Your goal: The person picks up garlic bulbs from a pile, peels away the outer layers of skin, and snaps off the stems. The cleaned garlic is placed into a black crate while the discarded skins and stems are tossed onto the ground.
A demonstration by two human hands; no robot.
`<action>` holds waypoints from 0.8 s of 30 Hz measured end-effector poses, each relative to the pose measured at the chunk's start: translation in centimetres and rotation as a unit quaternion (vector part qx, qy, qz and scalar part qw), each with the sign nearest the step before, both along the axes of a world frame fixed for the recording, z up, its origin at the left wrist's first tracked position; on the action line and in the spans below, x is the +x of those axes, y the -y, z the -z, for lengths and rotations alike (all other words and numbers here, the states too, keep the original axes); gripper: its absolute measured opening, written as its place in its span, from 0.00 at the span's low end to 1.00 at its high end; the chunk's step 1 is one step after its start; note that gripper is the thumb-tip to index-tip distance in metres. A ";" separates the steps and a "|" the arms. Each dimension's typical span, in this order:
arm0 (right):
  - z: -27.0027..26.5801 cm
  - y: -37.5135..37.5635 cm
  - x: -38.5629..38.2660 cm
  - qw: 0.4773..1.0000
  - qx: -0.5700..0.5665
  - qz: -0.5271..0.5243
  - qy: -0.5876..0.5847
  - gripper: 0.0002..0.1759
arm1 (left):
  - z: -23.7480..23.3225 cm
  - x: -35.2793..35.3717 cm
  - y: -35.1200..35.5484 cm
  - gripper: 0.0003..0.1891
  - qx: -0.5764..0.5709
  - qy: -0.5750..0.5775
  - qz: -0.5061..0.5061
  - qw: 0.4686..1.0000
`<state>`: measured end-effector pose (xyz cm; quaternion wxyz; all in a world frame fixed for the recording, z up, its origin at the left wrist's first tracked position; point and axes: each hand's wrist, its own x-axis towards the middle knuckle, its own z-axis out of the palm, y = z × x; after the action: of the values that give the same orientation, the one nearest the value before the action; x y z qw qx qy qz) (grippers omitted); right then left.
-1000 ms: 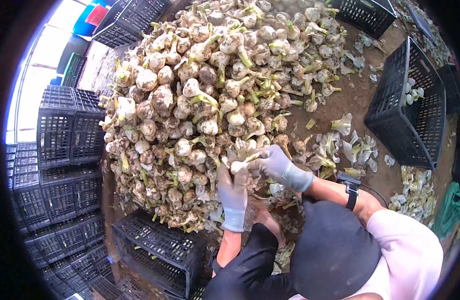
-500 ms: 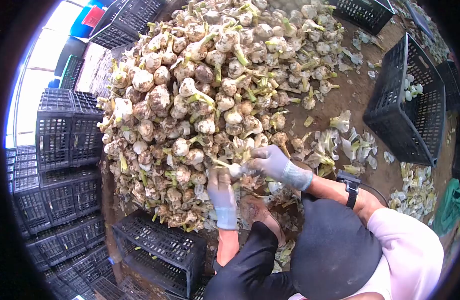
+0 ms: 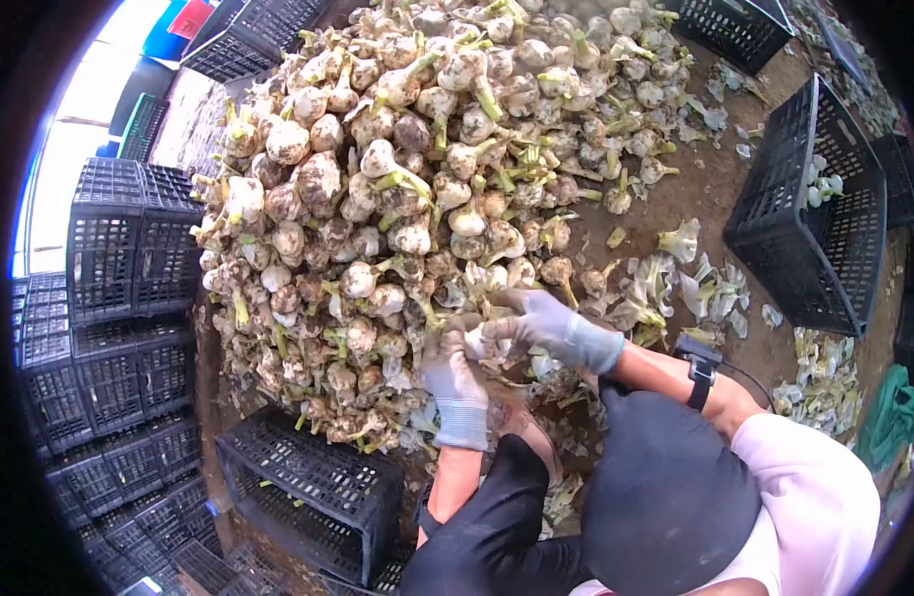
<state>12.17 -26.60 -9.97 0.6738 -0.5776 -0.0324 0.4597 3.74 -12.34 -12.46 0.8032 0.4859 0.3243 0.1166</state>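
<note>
Between my two gloved hands is a pale garlic bulb [image 3: 476, 345], partly hidden by the fingers. My left hand [image 3: 451, 370] is closed around its left side, fingers curled and a little blurred. From the right, my right hand [image 3: 548, 323] grips the bulb with thumb and fingers bent inward. Both hands wear grey knitted gloves. Just beyond them rises a large heap of soil-stained garlic bulbs [image 3: 358, 204], many with short green stems. Loose peeled skins [image 3: 648, 298] lie on the ground to the right of my hands.
An upright black crate [image 3: 790, 238] at the right holds a few white bulbs [image 3: 823, 186]. Another black crate [image 3: 308, 492] lies on its side at the lower left. Stacked black crates [image 3: 129, 328] line the left. A green net bag [image 3: 892, 412] is at the far right.
The bulb has been turned, and its stem, which pointed left before, no longer shows. My left hand has shifted slightly right, bringing both hands closer together.
</note>
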 end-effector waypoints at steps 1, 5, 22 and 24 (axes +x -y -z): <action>0.2 -0.6 -0.2 1.000 0.007 -0.011 0.002 0.32 | 0.0 0.1 0.0 0.10 0.001 0.001 -0.003 1.000; 1.3 -0.8 -0.3 0.998 -0.010 0.003 -0.058 0.31 | 0.5 0.0 -0.4 0.09 -0.006 -0.053 0.009 0.999; 3.7 0.1 -0.7 0.989 -0.040 0.073 0.119 0.26 | 0.5 -0.5 -0.8 0.13 -0.068 0.001 0.069 0.995; 4.6 0.7 -0.4 0.961 -0.143 0.081 0.224 0.21 | -2.1 0.5 -1.0 0.16 -0.142 0.095 0.044 0.984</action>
<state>11.77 -27.32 -14.61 0.5950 -0.7565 -0.0695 0.2624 4.21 -11.34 -10.35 0.8957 0.3675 0.2375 0.0795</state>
